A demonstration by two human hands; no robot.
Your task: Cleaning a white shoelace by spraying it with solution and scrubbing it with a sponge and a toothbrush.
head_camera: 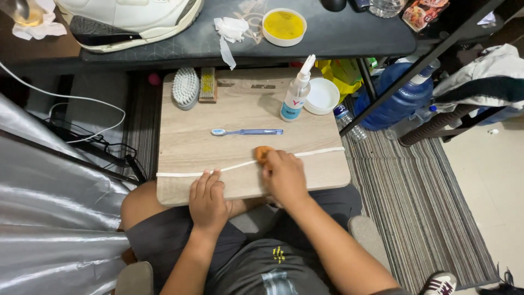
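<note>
We press our left hand (207,199) on the white shoelace (185,174) near the wooden board's (245,114) front edge; our right hand (284,175) holds an orange sponge (262,153) against it.

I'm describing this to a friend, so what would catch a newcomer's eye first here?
Both hands on a white shoelace stretched across the wooden board: left hand pinning it, right hand pressing a small orange brush onto it. Behind lies a blue toothbrush; a white sneaker sits top left.

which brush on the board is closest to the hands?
The blue toothbrush, lying alone mid-board just beyond the right hand; the two scrub brushes sit at the far edge.
</note>
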